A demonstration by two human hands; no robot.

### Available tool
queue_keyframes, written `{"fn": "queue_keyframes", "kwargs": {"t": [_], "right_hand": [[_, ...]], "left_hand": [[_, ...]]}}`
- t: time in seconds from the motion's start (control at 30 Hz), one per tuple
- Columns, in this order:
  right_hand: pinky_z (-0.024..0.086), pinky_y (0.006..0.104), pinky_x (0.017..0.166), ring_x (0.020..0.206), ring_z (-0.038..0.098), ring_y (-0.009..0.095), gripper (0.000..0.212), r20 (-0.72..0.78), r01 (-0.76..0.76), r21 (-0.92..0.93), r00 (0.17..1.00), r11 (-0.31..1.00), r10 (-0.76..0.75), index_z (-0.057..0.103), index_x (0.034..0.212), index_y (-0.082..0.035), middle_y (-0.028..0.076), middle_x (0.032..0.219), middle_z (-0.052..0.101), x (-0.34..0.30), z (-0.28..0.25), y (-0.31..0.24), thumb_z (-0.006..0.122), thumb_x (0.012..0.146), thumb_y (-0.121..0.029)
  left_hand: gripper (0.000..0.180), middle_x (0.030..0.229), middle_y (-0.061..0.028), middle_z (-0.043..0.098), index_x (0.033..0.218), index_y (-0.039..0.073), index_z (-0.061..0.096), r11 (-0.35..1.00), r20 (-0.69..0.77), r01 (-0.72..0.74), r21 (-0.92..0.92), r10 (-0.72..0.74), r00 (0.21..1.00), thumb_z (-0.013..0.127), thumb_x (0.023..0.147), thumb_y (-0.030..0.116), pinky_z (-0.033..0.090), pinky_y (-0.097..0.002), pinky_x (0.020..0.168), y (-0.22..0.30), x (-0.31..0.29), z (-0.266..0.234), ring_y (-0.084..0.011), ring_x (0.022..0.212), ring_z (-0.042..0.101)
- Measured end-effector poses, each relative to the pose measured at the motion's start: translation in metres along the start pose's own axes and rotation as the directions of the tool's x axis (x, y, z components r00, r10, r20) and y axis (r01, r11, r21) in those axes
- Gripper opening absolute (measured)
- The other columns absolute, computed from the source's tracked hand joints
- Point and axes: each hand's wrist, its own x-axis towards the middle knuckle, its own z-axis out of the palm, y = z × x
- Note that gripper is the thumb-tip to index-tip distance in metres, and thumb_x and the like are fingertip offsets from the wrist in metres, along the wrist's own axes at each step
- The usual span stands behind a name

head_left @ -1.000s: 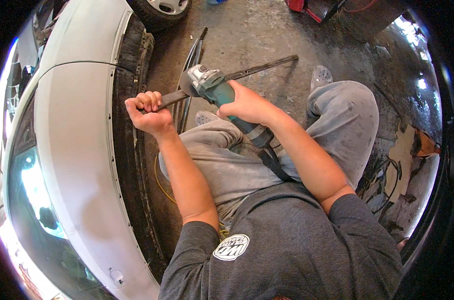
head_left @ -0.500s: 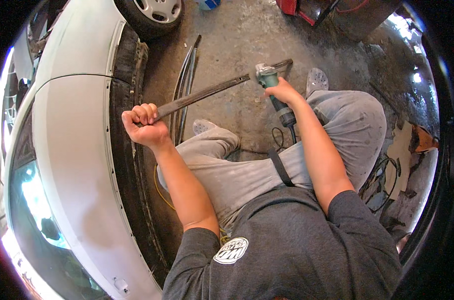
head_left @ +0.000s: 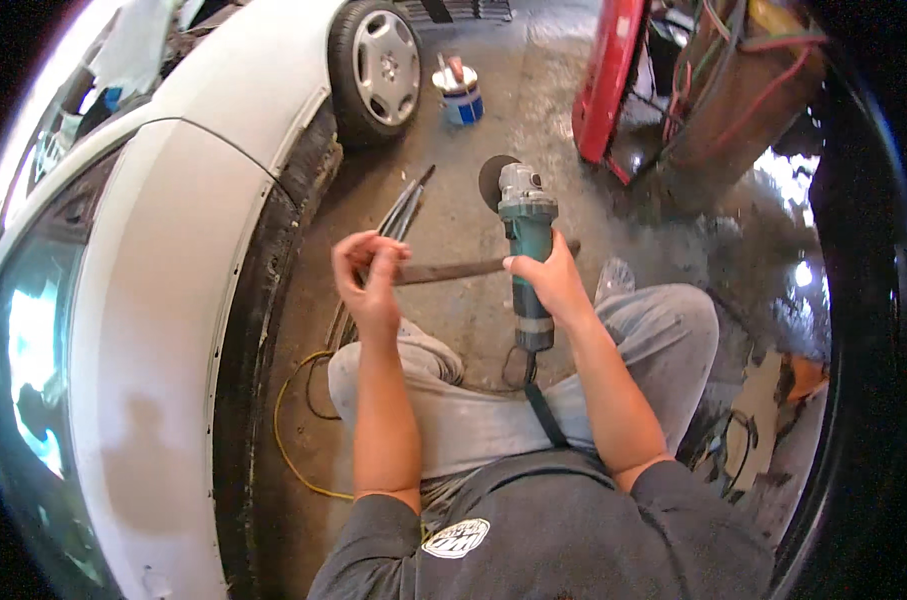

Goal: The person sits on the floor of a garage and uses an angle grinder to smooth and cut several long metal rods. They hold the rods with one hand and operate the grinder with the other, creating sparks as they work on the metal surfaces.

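The grinder (head_left: 529, 236) is green and silver, the car (head_left: 163, 270) white.

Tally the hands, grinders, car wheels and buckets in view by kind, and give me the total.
Left hand and right hand: 2
Grinder: 1
Car wheel: 1
Bucket: 1
Total: 5
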Motion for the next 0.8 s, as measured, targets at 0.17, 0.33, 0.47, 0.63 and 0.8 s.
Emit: {"fn": "queue_keyframes", "kwargs": {"t": [0.17, 0.33, 0.47, 0.63, 0.8], "right_hand": [[0.054, 0.0331, 0.078, 0.092, 0.063, 0.016, 0.060, 0.015, 0.108, -0.019, 0.994, 0.994, -0.108, 0.051, 0.130, 0.001, 0.008, 0.106, 0.062, -0.018, 0.038, -0.059, 0.080, 0.080, -0.016], [0.053, 0.0335, 0.083, 0.093, 0.063, 0.017, 0.057, 0.053, 0.181, 0.019, 0.982, 0.983, -0.181, 0.052, 0.127, 0.001, 0.010, 0.107, 0.064, -0.031, 0.070, -0.080, 0.080, 0.080, -0.016], [0.054, 0.0347, 0.082, 0.094, 0.064, 0.019, 0.057, 0.066, 0.192, 0.022, 0.979, 0.981, -0.193, 0.052, 0.126, 0.000, 0.010, 0.108, 0.065, -0.032, 0.072, -0.074, 0.080, 0.080, -0.017], [0.053, 0.0331, 0.080, 0.091, 0.064, 0.017, 0.048, 0.017, 0.199, 0.047, 0.980, 0.979, -0.200, 0.055, 0.123, -0.001, 0.008, 0.104, 0.066, -0.037, 0.076, -0.077, 0.078, 0.082, -0.015], [0.056, 0.0328, 0.074, 0.083, 0.067, 0.017, 0.040, 0.017, 0.023, 0.221, 0.999, 0.975, -0.027, 0.057, 0.116, -0.004, 0.009, 0.097, 0.067, -0.039, 0.065, -0.071, 0.078, 0.085, -0.016]], "left_hand": [[0.040, 0.120, -0.0167, 0.073, 0.129, 0.000, 0.059, 0.998, 0.317, -0.048, 0.035, 0.034, 0.948, 0.061, 0.091, -0.009, 0.051, -0.0366, 0.104, 0.019, -0.021, 0.011, -0.0249, 0.117, 0.070], [0.051, 0.134, -0.0183, 0.066, 0.132, 0.000, 0.060, 0.985, 0.345, -0.163, 0.055, 0.134, 0.929, 0.060, 0.082, -0.012, 0.049, -0.0402, 0.112, 0.026, -0.020, 0.006, -0.0289, 0.129, 0.063], [0.054, 0.135, -0.0177, 0.064, 0.130, 0.001, 0.062, 0.980, 0.319, -0.193, 0.043, 0.169, 0.932, 0.058, 0.078, -0.013, 0.051, -0.0401, 0.112, 0.030, -0.025, 0.009, -0.0296, 0.133, 0.060], [0.053, 0.137, -0.0182, 0.061, 0.129, 0.001, 0.060, 0.980, 0.356, -0.186, 0.076, 0.148, 0.923, 0.057, 0.078, -0.014, 0.052, -0.0399, 0.110, 0.030, -0.025, 0.009, -0.0306, 0.130, 0.063], [0.049, 0.136, -0.0181, 0.062, 0.127, 0.000, 0.060, 0.994, 0.261, -0.106, 0.023, 0.096, 0.960, 0.053, 0.081, -0.015, 0.048, -0.0392, 0.113, 0.022, -0.026, 0.010, -0.0280, 0.129, 0.063]]}}
